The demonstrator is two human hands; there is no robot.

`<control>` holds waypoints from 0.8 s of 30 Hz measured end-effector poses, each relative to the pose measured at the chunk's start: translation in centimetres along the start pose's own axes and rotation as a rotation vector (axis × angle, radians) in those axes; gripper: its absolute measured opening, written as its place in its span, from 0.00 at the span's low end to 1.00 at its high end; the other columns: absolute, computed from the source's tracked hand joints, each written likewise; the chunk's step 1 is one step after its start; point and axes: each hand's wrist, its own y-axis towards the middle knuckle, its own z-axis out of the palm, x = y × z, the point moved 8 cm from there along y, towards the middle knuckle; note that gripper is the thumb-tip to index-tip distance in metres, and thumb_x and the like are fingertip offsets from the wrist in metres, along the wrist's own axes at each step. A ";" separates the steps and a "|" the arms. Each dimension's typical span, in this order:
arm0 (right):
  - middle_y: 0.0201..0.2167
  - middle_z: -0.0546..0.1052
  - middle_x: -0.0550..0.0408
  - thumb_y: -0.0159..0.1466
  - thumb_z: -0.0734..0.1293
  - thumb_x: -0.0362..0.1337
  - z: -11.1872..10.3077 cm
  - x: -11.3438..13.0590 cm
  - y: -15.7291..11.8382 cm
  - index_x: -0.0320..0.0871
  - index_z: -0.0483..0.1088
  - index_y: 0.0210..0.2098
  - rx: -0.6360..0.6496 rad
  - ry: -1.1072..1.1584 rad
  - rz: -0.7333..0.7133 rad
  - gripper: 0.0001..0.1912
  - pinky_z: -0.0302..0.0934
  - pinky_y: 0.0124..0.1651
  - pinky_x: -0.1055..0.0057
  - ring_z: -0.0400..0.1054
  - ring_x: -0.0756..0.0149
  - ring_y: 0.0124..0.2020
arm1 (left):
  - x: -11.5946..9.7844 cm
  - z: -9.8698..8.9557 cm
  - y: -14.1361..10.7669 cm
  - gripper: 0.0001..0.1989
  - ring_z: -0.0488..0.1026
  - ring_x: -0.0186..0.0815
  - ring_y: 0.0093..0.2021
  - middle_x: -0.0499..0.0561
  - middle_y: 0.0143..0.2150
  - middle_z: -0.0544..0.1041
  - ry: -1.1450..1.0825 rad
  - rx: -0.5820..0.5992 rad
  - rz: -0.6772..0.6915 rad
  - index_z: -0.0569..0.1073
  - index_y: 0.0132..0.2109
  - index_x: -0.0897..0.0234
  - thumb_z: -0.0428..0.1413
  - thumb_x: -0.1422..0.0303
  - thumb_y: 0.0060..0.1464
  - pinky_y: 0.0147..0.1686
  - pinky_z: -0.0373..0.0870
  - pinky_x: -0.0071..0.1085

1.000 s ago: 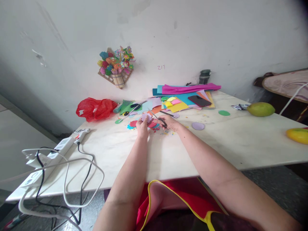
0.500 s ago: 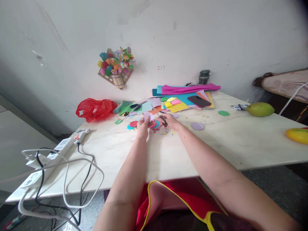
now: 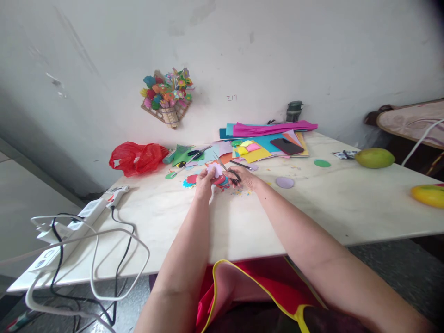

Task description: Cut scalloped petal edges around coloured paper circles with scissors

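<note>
Between its thumb and fingers my left hand (image 3: pixel 204 179) pinches a light purple paper piece (image 3: pixel 215 170) with a scalloped edge. My right hand (image 3: pixel 244 176) is closed around the dark handles of a pair of scissors (image 3: pixel 233 175), whose blades point up and left beside the purple paper. Below both hands lies a pile of cut paper in red (image 3: pixel 192 179) and blue, partly covered by the fingers. Small paper scraps (image 3: pixel 244 192) are scattered by my right hand. A dark pen (image 3: pixel 242 165) lies just behind it.
Coloured sheets (image 3: pixel 263 152) and a phone (image 3: pixel 287 146) lie at the back. A red plastic bag (image 3: pixel 138 158), a power strip (image 3: pixel 81 226) and loose cables are on the left. A purple circle (image 3: pixel 285 182), a green circle (image 3: pixel 322 163) and a mango (image 3: pixel 374 157) are on the right.
The scissors have turned slightly and their blades now sit lower, nearer the purple paper. That paper has turned a little, showing more of its scalloped edge.
</note>
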 end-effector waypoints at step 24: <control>0.17 0.71 0.59 0.59 0.66 0.49 0.8 0.3 -0.4 0.39 0.65 0.29 0.098 0.005 0.013 0.18 0.49 0.11 0.81 0.64 0.75 0.13 | 0.0 -0.1 0.2 0.15 0.71 0.29 0.26 0.49 0.26 0.76 -0.050 0.080 -0.022 0.76 0.29 0.66 0.68 0.64 0.32 0.31 0.69 0.27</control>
